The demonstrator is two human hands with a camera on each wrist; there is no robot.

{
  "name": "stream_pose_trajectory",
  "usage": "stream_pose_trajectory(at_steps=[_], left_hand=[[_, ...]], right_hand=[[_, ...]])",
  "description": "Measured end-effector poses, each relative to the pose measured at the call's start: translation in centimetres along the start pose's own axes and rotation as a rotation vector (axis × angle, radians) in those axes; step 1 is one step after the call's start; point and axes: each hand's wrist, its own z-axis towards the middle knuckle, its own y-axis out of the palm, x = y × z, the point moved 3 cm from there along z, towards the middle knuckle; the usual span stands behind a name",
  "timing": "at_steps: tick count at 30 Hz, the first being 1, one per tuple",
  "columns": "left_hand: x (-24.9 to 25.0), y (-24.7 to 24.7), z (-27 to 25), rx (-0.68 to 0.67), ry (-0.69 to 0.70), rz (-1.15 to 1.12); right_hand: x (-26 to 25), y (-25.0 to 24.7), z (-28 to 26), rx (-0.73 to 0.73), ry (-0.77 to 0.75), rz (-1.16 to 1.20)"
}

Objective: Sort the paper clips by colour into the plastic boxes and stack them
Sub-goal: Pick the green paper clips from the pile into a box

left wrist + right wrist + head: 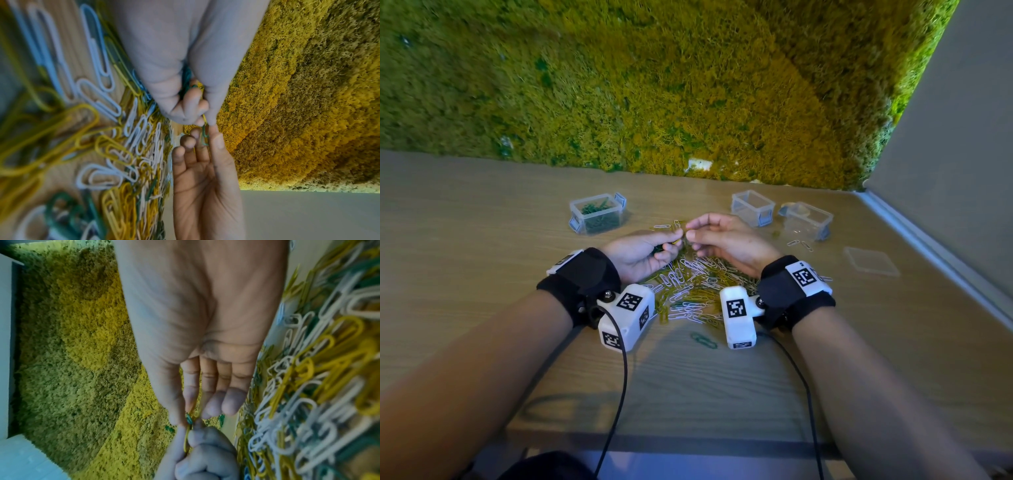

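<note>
A mixed pile of white, yellow and green paper clips [695, 287] lies on the wooden table between my wrists. Above its far edge my hands meet fingertip to fingertip. My left hand [677, 238] pinches a yellow clip [204, 118] and holds a bunch of green clips [186, 78] curled in its palm. My right hand [690, 231] pinches a green clip [189, 418] that touches the yellow one; whether the two are hooked together is unclear. A clear box [585, 219] at the back left holds green clips.
An empty clear box [751, 207] and another clear box [808, 222] stand at the back right, with a flat lid [869, 262] beside them. Two white clips [799, 244] lie loose there. A green clip [703, 341] lies near me. A moss wall [654, 85] backs the table.
</note>
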Motion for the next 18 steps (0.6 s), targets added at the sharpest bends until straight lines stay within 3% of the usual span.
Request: stream_pose_trajectory(at_steps=[4,9,14,18], left_hand=[[-0.03,0.23,-0.15,-0.010,-0.005,0.045],[-0.02,0.32,-0.29,0.017,-0.015,0.095],[-0.06,0.29,-0.21,-0.016,-0.021,0.071],[-0.10,0.28,-0.20,-0.023,-0.028,0.072]], right_hand=[[-0.25,0.40,-0.03,-0.024,-0.040,-0.098],[-0.53,-0.44,0.12,0.148,-0.128,-0.371],[-0.18,0.23,0.38,0.030,-0.185,-0.406],[-0.52,0.36,0.06,0.026,-0.214,-0.484]])
